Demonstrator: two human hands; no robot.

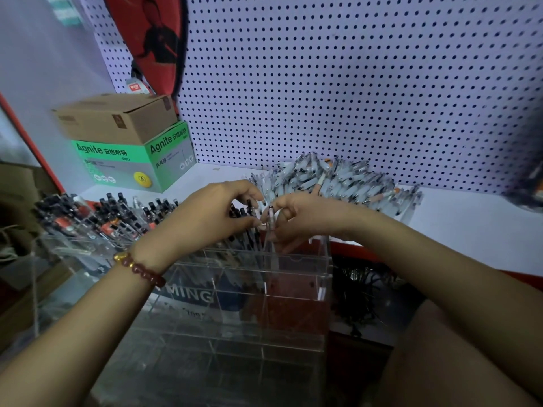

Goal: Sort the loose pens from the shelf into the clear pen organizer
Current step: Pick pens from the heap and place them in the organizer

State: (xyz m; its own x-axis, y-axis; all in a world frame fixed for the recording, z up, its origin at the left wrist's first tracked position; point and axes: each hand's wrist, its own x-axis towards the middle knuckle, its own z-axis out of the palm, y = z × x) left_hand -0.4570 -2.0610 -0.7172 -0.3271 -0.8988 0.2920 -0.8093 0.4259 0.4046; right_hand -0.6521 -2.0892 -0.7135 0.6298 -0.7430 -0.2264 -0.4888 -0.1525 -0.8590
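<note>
Clearly the right hand (296, 215) pinches one pen (270, 219) upright over the clear pen organizer (293, 277); the left hand (211, 212) curls beside it, its hold unclear. I judge the pen light, stiff and smooth, so mid-barrel is the safest hold. Loose pens (338, 180) lie behind.

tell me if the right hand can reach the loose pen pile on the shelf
Probably yes. The pen pile lies on the shelf just beyond the right hand, nothing between them. But its fingers pinch a pen over the clear organizer, so that likely goes first.
</note>
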